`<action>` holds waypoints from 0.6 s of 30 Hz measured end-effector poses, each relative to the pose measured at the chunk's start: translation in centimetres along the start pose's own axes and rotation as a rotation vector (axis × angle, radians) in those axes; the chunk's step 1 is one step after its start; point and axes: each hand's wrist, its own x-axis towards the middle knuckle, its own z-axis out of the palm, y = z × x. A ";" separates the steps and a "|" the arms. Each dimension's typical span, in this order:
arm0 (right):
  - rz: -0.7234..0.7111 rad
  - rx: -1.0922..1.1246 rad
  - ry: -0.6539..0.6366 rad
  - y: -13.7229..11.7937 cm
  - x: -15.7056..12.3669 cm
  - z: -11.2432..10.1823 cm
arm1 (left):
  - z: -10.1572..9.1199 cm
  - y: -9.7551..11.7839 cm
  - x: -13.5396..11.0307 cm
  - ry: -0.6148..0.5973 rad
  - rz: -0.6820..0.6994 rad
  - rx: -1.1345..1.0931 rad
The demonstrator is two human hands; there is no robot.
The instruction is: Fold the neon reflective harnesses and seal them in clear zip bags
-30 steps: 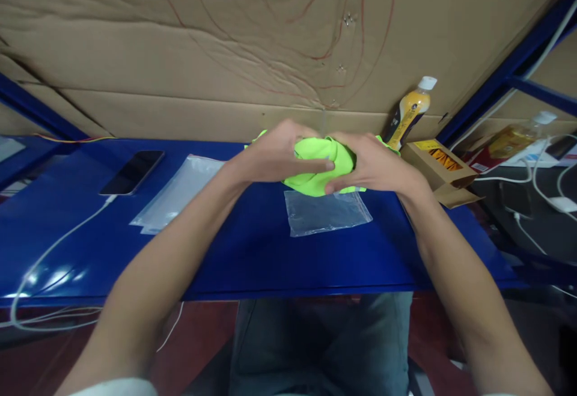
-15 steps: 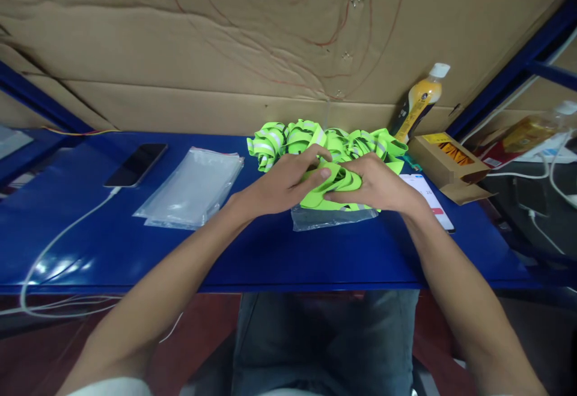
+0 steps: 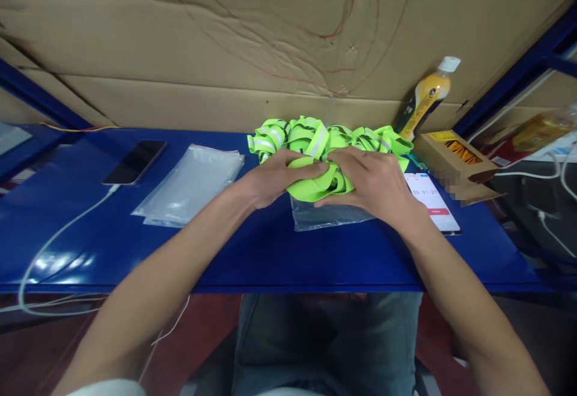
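Note:
Both my hands are closed round a bundled neon-green reflective strap (image 3: pixel 318 184) held over a clear plastic bag (image 3: pixel 315 216) on the blue table (image 3: pixel 252 246). My left hand (image 3: pixel 274 176) grips the bundle from the left with the thumb on top. My right hand (image 3: pixel 372 182) covers its right side, fingers curled over it. Right behind them lies a pile of more green reflective straps (image 3: pixel 315 134).
A stack of clear bags (image 3: pixel 192 185) lies to the left, with a dark phone (image 3: pixel 134 161) on a white cable beyond it. A lit phone (image 3: pixel 430 201) lies right of my hand. A drink bottle (image 3: pixel 426 98) and open cardboard box (image 3: pixel 455 161) stand at the back right. Cardboard lines the wall.
My hands came down from above the table with the green bundle and now press it onto the clear bag. The pile of straps behind came into view.

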 end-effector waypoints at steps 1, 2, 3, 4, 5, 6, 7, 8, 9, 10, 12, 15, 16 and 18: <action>0.012 0.038 -0.009 0.2 0.1 0.0 | 0.1 -0.2 0.1 0.026 0.023 0.012; 0.016 0.078 -0.026 0.4 0.1 0.0 | 0.2 -0.4 0.1 0.044 0.055 0.040; 0.016 0.117 -0.047 0.5 0.2 -0.1 | 0.2 -0.6 0.1 0.057 0.096 0.083; 0.018 0.147 -0.067 0.6 0.3 -0.1 | 0.2 -0.7 0.1 0.073 0.142 0.137; 0.026 0.166 -0.083 0.8 0.4 -0.2 | 0.2 -0.8 0.1 0.092 0.192 0.202; 0.042 0.174 -0.089 0.8 0.5 -0.2 | 0.2 -0.8 0.0 0.115 0.248 0.274; 0.066 0.176 -0.089 0.9 0.6 -0.2 | 0.2 -0.8 -0.2 0.137 0.307 0.348; 0.094 0.179 -0.086 1.0 0.6 -0.2 | 0.2 -0.6 -0.3 0.156 0.370 0.421; 0.124 0.191 -0.089 1.0 0.7 -0.2 | 0.2 -0.4 -0.5 0.173 0.436 0.493; 0.152 0.217 -0.108 1.0 0.7 -0.1 | 0.2 -0.2 -0.6 0.182 0.496 0.569; 0.194 0.282 -0.185 1.1 0.8 0.2 | 0.1 0.2 -0.9 0.184 0.594 0.717; 0.236 0.292 -0.282 1.3 0.7 0.7 | -0.2 0.4 -1.1 0.119 0.670 0.887; 0.245 0.264 -0.279 1.4 0.7 0.8 | -0.3 0.3 -1.0 0.087 0.670 0.911; 0.253 0.179 -0.235 1.5 0.7 0.9 | -0.4 0.1 -0.9 0.068 0.618 0.923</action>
